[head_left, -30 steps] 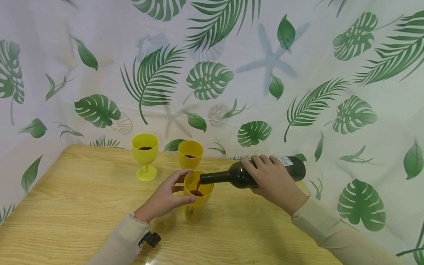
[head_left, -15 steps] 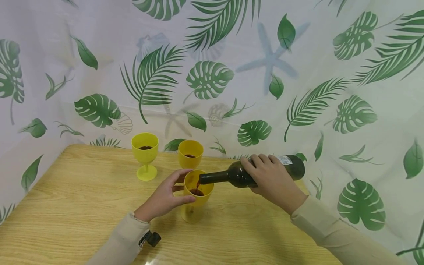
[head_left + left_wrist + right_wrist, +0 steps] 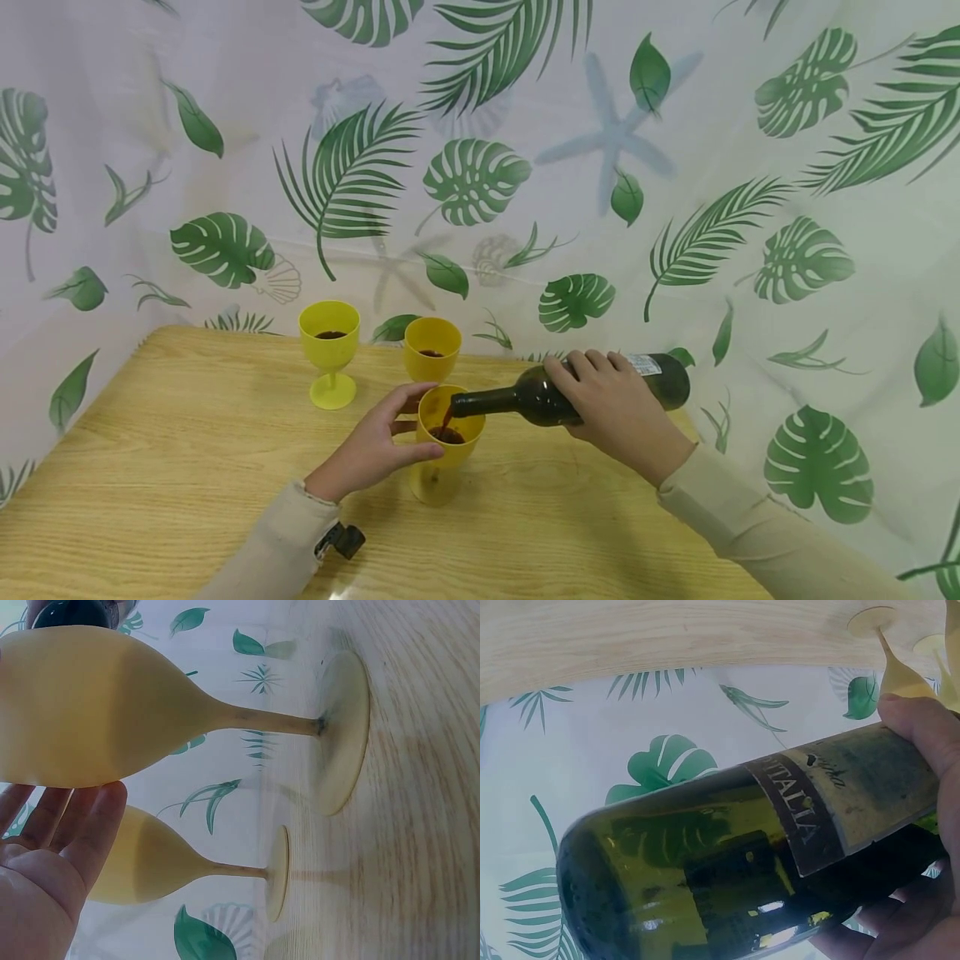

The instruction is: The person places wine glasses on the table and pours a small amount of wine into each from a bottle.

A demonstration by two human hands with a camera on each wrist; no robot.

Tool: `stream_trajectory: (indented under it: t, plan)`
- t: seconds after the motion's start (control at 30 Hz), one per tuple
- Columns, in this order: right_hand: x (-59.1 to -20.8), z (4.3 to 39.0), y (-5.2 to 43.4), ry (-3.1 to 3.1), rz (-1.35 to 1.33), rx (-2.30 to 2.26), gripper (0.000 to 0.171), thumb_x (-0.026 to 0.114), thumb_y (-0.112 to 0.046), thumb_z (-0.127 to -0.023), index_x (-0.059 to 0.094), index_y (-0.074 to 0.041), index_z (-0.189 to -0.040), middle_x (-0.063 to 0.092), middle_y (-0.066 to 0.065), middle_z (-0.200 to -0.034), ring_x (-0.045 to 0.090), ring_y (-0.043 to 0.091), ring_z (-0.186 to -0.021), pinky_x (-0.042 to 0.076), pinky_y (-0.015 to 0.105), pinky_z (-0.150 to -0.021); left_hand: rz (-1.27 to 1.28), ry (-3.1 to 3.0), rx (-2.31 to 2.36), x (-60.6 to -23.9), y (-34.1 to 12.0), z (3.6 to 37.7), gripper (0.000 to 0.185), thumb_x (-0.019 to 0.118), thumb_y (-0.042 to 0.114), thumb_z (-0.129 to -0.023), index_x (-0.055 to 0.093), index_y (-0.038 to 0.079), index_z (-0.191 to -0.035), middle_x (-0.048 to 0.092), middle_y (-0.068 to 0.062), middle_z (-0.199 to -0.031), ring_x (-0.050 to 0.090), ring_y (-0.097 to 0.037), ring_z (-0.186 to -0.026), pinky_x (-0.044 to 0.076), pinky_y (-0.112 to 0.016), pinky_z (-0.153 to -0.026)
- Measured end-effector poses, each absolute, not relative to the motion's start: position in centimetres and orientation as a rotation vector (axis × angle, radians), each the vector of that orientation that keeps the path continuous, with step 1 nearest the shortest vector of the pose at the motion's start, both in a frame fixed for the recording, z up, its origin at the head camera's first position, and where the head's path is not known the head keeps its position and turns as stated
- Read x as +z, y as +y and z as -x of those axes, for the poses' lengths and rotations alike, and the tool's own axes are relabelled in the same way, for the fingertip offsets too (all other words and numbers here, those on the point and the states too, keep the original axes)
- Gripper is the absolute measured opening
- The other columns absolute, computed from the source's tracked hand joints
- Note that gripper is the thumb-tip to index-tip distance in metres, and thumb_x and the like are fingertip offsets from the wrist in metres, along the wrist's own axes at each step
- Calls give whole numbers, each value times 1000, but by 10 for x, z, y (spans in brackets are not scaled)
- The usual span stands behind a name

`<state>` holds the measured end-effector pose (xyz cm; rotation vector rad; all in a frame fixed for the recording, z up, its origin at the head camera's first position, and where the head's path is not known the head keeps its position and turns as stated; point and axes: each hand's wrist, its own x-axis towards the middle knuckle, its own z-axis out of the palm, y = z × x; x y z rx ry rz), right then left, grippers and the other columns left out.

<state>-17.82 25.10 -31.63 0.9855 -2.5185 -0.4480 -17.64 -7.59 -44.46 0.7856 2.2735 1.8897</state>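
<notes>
My right hand (image 3: 611, 408) grips a dark green wine bottle (image 3: 540, 398) round its body, tipped nearly level with its neck to the left. Dark red wine (image 3: 447, 435) runs from the mouth into the front yellow goblet (image 3: 468, 454) and pools at the bottom of its bowl. That goblet stands upright, and my left hand (image 3: 371, 446) holds its bowl from the left, thumb on the near side and fingers on the far side. In the left wrist view, its foot (image 3: 345, 735) rests on the table. A worn paper label (image 3: 877, 787) shows on the bottle in the right wrist view.
Two more yellow goblets, one at the back left (image 3: 330, 350) and one just behind the front goblet (image 3: 431, 348), hold a little dark wine. The wooden table (image 3: 187, 433) meets a leaf-patterned curtain (image 3: 480, 183) at its back edge.
Wine keeps flowing, and the pool in the front goblet looks slightly larger. Both hands, the bottle and the goblets stay almost where they were.
</notes>
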Motion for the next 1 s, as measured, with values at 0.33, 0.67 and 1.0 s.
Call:
stream_trajectory:
  t: [0.33, 0.67, 1.0]
  plan:
    - [-318, 177, 251, -2542, -975, -432, 86, 98, -35, -68, 50, -12, -136, 63, 13, -114, 64, 34, -104, 57, 56, -89, -770, 2281, 1885, -445, -76, 177, 78, 84, 27, -89, 42, 18, -155, 52, -6, -147, 50, -27, -135, 46, -52, -112]
    - [-316, 177, 252, -2550, -972, -446, 85, 97, -36, -70, 49, -13, -137, 62, 13, -115, 64, 35, -105, 57, 56, -90, -764, 2277, 1882, -444, -76, 177, 78, 84, 28, -89, 42, 19, -155, 52, -5, -147, 50, -27, -135, 45, -52, -112]
    - [-315, 177, 250, -2531, -980, -457, 84, 98, -36, -69, 49, -14, -134, 62, 13, -112, 63, 35, -104, 57, 56, -89, -766, 2270, 1879, -443, -77, 176, 78, 84, 28, -89, 43, 19, -154, 53, -5, -146, 50, -27, -134, 46, -52, -112]
